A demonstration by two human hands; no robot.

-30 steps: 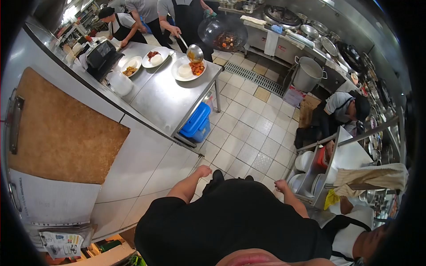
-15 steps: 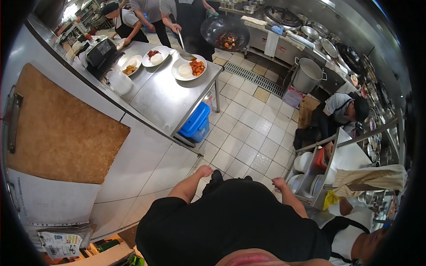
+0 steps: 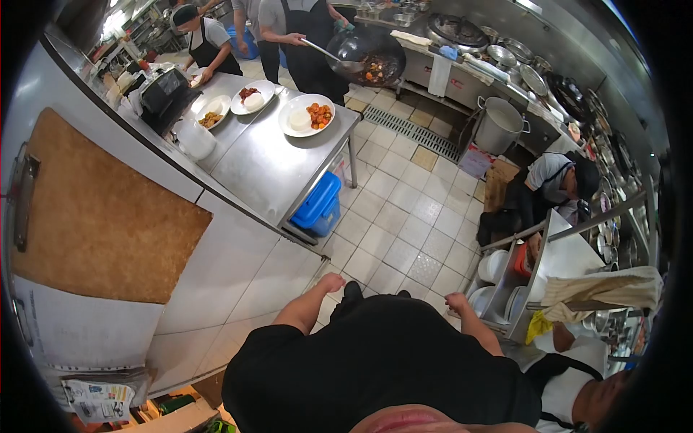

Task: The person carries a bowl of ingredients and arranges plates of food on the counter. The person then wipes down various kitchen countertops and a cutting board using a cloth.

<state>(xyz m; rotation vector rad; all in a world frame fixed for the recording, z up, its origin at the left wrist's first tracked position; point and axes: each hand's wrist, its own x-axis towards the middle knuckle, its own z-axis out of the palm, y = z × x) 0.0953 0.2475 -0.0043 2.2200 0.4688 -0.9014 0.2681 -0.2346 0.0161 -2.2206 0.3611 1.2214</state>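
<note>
My left hand (image 3: 332, 282) hangs beside my body over the tiled floor, fingers curled in, nothing seen in it. It is nearest the corner of the low white-tiled wall. Small in the view, my right hand (image 3: 456, 302) hangs on the other side with its fingers bent and nothing visible in them. Closest to it is a metal shelf unit with stacked white plates (image 3: 479, 297). Neither hand touches anything that I can see.
A steel table (image 3: 253, 177) bears a plate of rice and red-sauced food (image 3: 307, 115) and two more filled plates. A blue-lidded bin (image 3: 317, 202) stands beneath. Behind, a co-worker holds a wok (image 3: 366, 58) and ladle (image 3: 350, 66). Another person crouches near a stockpot (image 3: 499, 123).
The co-worker's ladle has moved from above the nearest plate back into the wok. A person at the far left has shifted slightly. My hands have hardly moved.
</note>
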